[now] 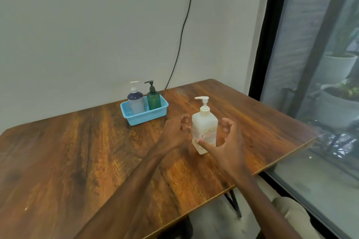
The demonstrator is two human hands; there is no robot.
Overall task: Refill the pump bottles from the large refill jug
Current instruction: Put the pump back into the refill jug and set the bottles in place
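A tall cream-white pump bottle point(204, 128) stands upright on the wooden table point(77, 151), right of centre. My left hand point(175, 132) is just left of it, fingers apart and curled, close to its side. My right hand point(229, 141) is on its right, fingers spread; the thumb tip lies against the bottle's lower front. Neither hand closes around it. Behind, a light blue basket point(143, 115) holds two pump bottles: a purple-grey one with a white pump point(135, 101) and a green one with a dark pump point(153, 97). No large jug is in view.
A black cable point(182, 31) runs down the pale wall to the table's back edge. A dark-framed window point(272, 44) is on the right, beyond the table's right edge. My lap in light trousers point(233, 223) shows below the near edge.
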